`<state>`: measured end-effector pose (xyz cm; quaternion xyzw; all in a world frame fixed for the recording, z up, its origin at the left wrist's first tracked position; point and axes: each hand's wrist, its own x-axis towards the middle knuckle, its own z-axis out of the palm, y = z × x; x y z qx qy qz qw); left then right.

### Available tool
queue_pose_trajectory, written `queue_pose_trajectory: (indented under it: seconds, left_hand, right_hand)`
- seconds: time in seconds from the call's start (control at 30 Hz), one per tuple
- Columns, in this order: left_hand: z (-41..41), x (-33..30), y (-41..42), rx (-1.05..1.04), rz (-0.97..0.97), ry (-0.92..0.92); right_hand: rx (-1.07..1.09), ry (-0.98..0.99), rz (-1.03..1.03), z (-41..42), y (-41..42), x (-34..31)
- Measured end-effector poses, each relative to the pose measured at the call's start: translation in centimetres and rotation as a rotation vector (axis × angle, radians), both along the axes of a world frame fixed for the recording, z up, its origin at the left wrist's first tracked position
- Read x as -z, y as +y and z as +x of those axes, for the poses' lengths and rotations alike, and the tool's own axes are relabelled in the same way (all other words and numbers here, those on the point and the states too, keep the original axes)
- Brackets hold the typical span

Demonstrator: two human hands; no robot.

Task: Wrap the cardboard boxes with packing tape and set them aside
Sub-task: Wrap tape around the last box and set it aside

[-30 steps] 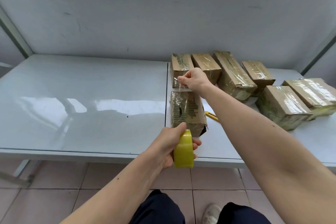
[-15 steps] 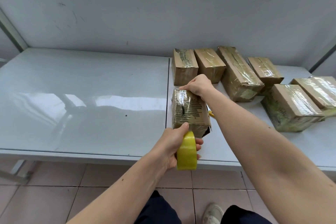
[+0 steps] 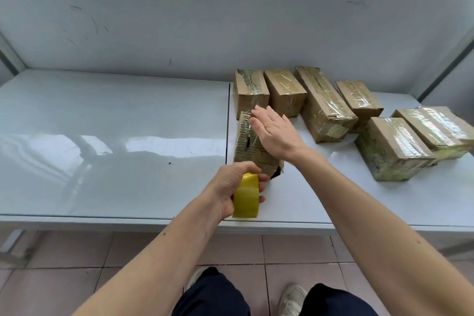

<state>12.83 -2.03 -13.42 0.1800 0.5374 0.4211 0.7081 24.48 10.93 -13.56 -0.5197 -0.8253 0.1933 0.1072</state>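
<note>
Since the earlier frames, the right hand (image 3: 275, 134) has let go of the tape end and now lies flat, fingers straight, over the top of the near box (image 3: 252, 147), while the left hand (image 3: 230, 187) still grips the yellow tape roll (image 3: 245, 196) just at that box's near end, close to the front edge of the tabletop (image 3: 115, 136). The tabletop's whole left part lies bare up to the seam. Seven boxes in all (one under the hands, six taped ones (image 3: 325, 108) toward the back-right corner) and one roll.
</note>
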Motion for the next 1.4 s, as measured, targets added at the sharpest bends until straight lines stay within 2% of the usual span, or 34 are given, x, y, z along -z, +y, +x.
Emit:
queue_pose_trajectory:
  seconds: [0.17,0.4,0.43,0.5,0.57,0.6,0.63,0.67,0.77,0.93,1.03,1.13,1.2,1.3,1.4]
  left_hand:
    - [-0.2,0.5,-0.9,0.047,0.087,-0.009]
    - [-0.2,0.7,-1.9,0.063,0.076,0.15]
    - [0.0,0.4,-1.8,0.066,0.082,0.149]
    - [0.4,0.1,-1.8,0.061,0.089,0.137]
    - [0.3,0.2,-1.6,0.044,0.085,0.117]
    - [0.2,0.4,-1.5,0.039,0.086,0.109]
    - [0.2,0.5,-1.3,0.036,0.089,0.108]
    - [0.2,0.5,-1.0,0.035,0.095,0.109]
    - [0.4,0.3,-0.3,0.036,0.108,0.113]
    - [0.4,0.2,-0.1,0.074,0.124,0.108]
    - [0.3,0.3,-0.5,0.104,0.127,0.094]
    - [0.1,0.5,-0.7,0.07,0.111,0.091]
    - [0.0,0.6,-0.8,0.047,0.104,0.096]
    - [0.1,0.5,-1.1,0.02,0.092,0.097]
    - [0.4,0.7,-1.0,0.024,0.102,0.114]
  right_hand:
    - [0.05,-0.172,0.006,0.3,-1.0,2.3]
    - [0.054,-0.191,0.008,0.2,-0.8,2.3]
    - [0.041,-0.15,-0.014,0.3,-0.7,2.2]
    - [0.043,0.087,-0.068,1.2,-0.7,1.7]
    - [0.196,0.406,-0.041,3.5,-1.0,1.4]
    - [0.32,0.494,0.011,5.1,-1.2,1.6]
    - [0.444,0.483,0.059,6.7,-1.4,1.9]
    - [0.53,0.387,0.073,8.2,-1.5,2.5]
    - [0.57,0.088,-0.037,10.7,-2.3,4.7]
    - [0.584,0.114,-0.093,11.7,-2.5,6.1]
    - [0.581,0.218,-0.053,12.0,-3.0,4.9]
    - [0.53,0.311,0.222,11.5,-5.0,2.1]
    - [0.414,0.329,0.392,10.2,-6.9,0.0]
    - [0.188,0.24,0.419,7.7,-9.7,-1.3]
    - [0.076,0.086,0.468,6.5,-10.8,-0.4]
